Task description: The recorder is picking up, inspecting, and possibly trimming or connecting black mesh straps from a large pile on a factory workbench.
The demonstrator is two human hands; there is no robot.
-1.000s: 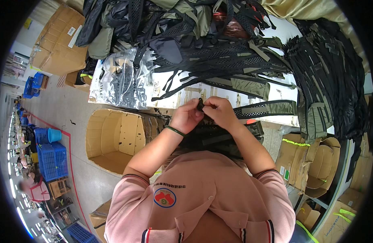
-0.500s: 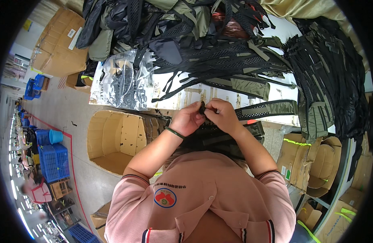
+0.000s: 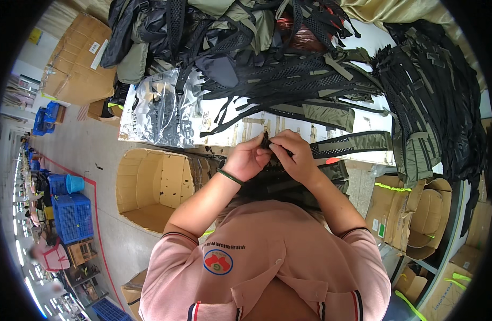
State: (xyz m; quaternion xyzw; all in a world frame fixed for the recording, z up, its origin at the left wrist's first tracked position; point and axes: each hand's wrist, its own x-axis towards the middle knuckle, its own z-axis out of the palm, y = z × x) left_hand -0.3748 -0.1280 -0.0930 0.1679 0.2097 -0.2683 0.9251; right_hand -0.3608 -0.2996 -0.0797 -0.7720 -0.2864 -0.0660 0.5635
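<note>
Both of my hands meet at the near edge of the white table. My left hand pinches a small black piece, perhaps a buckle or strap end, too small to make out. The fingertips of my right hand are closed on the same piece from the other side. An olive-and-black shoulder strap runs along the table edge to the right of my hands. More black webbing hangs below them, partly hidden by my forearms.
Black mesh straps are heaped across the table, with a thick strap bundle at right. A clear plastic bag lies at left. Open cardboard boxes stand low at left and right. Blue crates line the far left.
My right fingers have shifted slightly around the small black piece, and more of it sticks up above my fingertips. My left hand stays nearly in place.
</note>
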